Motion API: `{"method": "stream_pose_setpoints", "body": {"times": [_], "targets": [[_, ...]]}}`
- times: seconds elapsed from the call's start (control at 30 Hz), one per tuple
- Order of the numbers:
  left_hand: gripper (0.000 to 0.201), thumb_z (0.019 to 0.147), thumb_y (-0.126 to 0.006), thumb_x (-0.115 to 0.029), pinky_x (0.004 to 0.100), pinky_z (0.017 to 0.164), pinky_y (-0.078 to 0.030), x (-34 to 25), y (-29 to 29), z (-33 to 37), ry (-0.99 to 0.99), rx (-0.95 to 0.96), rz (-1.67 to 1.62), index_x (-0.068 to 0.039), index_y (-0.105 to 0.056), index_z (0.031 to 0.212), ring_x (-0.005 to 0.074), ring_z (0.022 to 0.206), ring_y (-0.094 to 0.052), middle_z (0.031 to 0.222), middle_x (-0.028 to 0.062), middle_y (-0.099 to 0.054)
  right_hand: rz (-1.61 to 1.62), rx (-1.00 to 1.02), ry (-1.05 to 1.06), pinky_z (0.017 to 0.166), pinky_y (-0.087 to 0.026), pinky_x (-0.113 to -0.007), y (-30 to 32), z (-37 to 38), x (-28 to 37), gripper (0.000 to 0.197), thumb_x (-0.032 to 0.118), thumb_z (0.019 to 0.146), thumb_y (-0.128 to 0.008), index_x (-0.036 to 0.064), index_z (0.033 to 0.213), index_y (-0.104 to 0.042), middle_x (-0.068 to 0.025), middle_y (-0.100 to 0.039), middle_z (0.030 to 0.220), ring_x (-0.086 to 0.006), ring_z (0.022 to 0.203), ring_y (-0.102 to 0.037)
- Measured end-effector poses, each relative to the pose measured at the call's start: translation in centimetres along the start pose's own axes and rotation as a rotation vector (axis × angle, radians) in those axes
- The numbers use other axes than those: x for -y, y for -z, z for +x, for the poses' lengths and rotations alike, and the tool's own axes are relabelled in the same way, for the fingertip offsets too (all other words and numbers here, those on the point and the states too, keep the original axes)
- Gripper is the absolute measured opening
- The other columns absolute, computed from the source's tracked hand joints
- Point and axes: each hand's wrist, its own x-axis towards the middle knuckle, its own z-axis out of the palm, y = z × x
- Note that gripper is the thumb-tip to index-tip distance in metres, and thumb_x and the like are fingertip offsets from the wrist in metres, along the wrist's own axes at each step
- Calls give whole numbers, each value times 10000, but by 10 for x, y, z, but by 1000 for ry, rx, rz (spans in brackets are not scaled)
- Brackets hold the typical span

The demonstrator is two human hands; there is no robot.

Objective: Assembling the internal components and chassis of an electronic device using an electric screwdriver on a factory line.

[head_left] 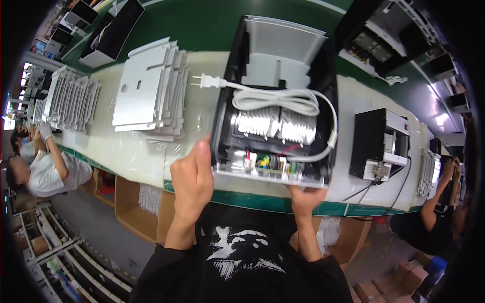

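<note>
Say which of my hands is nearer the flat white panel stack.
Left. Your left hand holds the black housing by its left side, right of the panel stack; your right hand is farther right, at the housing's near edge.

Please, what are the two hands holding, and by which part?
The open black housing: left hand at its left side near the front corner, right hand at its front edge, toward the right.

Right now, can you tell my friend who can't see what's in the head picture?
A person's left hand and right hand hold an open black case with a white power cord coiled in it. Flat panels are stacked on the bench to its left.
</note>
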Motion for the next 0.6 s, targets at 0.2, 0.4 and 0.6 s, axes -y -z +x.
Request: {"method": "stream_pose_setpoints", "body": {"times": [0.2, 0.4, 0.6], "targets": [[662, 972, -153, -339, 330, 749, -479, 71, -20, -27, 21, -105, -308, 87, -656, 913, 260, 673, -606, 734, 159, -644, -492, 151, 139, 980, -367, -352, 41, -71, -3, 878, 110, 669, -800, -98, 1337, -271, -215, -462, 1267, -271, 1135, -503], [612, 956, -146, -373, 362, 915, -399, 82, -54, -43, 58, -244, -801, 53, -584, 921, 257, 948, -550, 982, 175, -587, -466, 221, 937, 939, -428, -406, 64, 32, 60, 487, 327, 945, -407, -81, 1210, -436, -253, -548, 1140, -341, 1039, -569], [564, 929, -169, -363, 384, 943, -399, 86, -68, -45, 101, -318, -1084, 54, -548, 953, 282, 1014, -532, 1059, 192, -562, -743, 223, 828, 930, -404, -308, -52, 167, 104, 317, 147, 858, -610, 7, 1141, -582, -141, -612, 1119, -237, 1046, -573]]}}
